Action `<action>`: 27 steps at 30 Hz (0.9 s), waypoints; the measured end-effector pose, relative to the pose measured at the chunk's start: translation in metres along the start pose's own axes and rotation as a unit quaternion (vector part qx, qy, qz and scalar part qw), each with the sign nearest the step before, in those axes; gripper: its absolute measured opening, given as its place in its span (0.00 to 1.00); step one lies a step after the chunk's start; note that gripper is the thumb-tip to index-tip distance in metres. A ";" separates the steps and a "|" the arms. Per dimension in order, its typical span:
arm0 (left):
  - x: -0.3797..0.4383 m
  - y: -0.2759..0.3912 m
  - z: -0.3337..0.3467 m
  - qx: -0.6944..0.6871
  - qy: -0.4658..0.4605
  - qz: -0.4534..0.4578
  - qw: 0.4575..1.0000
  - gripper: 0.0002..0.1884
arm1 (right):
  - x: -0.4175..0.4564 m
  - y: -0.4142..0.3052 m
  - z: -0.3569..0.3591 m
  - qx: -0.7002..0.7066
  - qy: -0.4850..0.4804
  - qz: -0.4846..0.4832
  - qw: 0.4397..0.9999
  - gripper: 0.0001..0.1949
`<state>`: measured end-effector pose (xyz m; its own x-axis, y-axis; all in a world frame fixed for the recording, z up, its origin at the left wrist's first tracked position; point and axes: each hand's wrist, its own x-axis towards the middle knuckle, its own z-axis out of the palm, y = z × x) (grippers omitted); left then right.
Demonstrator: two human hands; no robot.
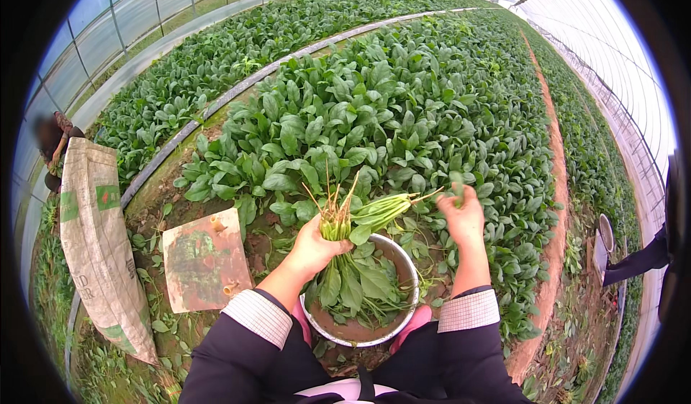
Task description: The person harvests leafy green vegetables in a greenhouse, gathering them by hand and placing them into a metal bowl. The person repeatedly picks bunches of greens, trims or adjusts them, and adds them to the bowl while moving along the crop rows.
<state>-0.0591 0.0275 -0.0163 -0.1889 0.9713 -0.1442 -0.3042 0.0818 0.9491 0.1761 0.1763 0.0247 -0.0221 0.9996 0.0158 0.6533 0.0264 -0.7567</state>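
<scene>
My left hand (314, 248) grips a bunch of leafy greens (336, 226), roots up and leaves hanging down over a metal basin (414, 290). One more plant (386, 209) lies sideways against the bunch, its root pointing right. To the right of that root, my right hand (463, 215) is raised above the crop with bent fingers. A blurred green leaf (458, 185) is at its fingertips; whether it is pinched there cannot be told. Loose leaves lie in the basin, which stands between my legs.
A worn square board (202, 263) lies on the soil at left, beside a long woven sack (100, 242). Dense rows of greens (378, 101) grow ahead, bordered by a grey strip (237, 88). Another person (56, 139) is at far left; a dark sleeve (637, 258) and bowl (605, 233) show at far right.
</scene>
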 end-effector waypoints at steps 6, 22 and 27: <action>-0.001 0.002 0.005 -0.037 -0.029 -0.038 0.998 0.25 | -0.037 -0.031 0.033 0.404 -0.313 -0.107 0.853 0.43; 0.010 -0.021 0.042 -0.014 -0.042 0.082 0.996 0.52 | -0.076 -0.034 0.091 0.462 -0.275 -0.038 0.843 0.22; 0.009 -0.023 0.047 0.264 0.028 0.130 0.955 0.60 | -0.075 -0.034 0.084 0.496 -0.355 -0.051 0.791 0.29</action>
<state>-0.0105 0.0452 -0.0261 -0.2479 0.9621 0.1139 0.2705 -0.0441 0.9617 0.0917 0.1001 -0.0056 -0.6857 0.7278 0.0047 -0.2857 -0.2632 -0.9215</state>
